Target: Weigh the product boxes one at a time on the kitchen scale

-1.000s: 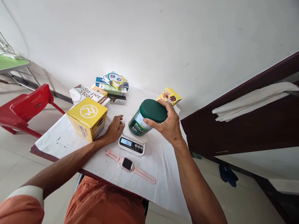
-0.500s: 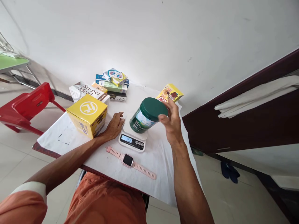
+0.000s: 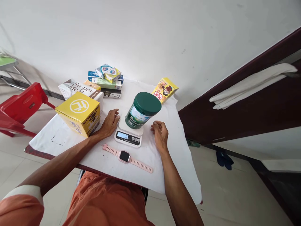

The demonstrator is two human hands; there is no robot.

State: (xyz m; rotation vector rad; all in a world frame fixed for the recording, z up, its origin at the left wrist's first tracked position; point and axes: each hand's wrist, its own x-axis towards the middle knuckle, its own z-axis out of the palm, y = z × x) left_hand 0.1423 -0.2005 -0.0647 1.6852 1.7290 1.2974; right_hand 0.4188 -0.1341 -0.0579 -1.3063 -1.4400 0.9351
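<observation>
A dark green tub [image 3: 138, 110] with a lid and a printed label stands on a white digital kitchen scale [image 3: 128, 138]. The scale's display reads 0. My left hand [image 3: 109, 123] lies on the table just left of the scale, its fingers loosely stretched and nothing in them. On the other side, my right hand [image 3: 161, 135] rests on the cloth, apart from the tub, with fingers loosely bent and holding nothing. A pink smartwatch [image 3: 124, 156] lies flat, strap spread out, in front of the scale.
A yellow box [image 3: 80, 111] and a white box [image 3: 77, 88] stand left of my left hand. Behind them are stacked cartons with soap boxes [image 3: 112, 75] on top. A yellow snack box [image 3: 166, 89] leans near the wall. A red chair [image 3: 24, 103] stands left of the table.
My right hand has come off the tub's lid and down to the table right of the scale. The display has gone from 362 to 0. The view has shifted slightly.
</observation>
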